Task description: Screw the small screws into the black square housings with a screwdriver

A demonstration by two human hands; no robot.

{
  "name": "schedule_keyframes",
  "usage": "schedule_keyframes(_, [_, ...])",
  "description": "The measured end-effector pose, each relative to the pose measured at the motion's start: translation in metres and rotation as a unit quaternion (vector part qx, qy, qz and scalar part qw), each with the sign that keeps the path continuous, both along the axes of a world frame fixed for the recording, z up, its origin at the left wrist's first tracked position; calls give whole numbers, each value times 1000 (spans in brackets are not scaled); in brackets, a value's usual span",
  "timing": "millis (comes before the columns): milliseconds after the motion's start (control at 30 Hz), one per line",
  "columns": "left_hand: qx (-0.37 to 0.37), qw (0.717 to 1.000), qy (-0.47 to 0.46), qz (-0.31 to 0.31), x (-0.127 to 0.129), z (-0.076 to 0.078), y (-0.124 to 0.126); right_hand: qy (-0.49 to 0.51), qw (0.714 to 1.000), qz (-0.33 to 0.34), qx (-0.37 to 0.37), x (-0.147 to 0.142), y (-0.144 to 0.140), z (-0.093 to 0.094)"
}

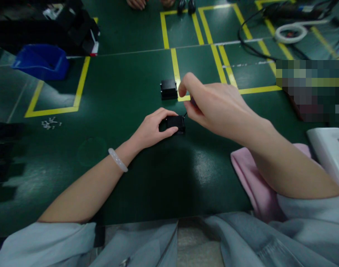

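My left hand (154,128) rests on the green table and grips a small black box-shaped part (175,123) between thumb and fingers. My right hand (211,104) hovers just right of and above that part, fingers curled and pinched near a thin black wire or pin sticking up from its right corner; whether the fingers hold it is unclear. A second small black part (168,89) sits on the table a little farther away, beside a yellow tape line. A pale bangle is on my left wrist.
A blue bin (40,61) and dark boxes stand at the far left. Small white screws (50,123) lie at left. Cables and a white ring (290,32) are far right. A pink cloth (253,178) and white device (331,152) lie near right. Another person's hands (136,3) show at the far edge.
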State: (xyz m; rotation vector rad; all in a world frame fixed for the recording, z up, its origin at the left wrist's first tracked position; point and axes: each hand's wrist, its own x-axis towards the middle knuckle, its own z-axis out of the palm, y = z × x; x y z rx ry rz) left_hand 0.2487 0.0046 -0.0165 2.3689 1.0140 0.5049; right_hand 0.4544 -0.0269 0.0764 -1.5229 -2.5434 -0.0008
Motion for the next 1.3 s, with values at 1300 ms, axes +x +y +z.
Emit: schedule_keyframes(1300, [-2,1000,5,3,1,0,1,-10,1000,-5,-6,-2,-1,-1])
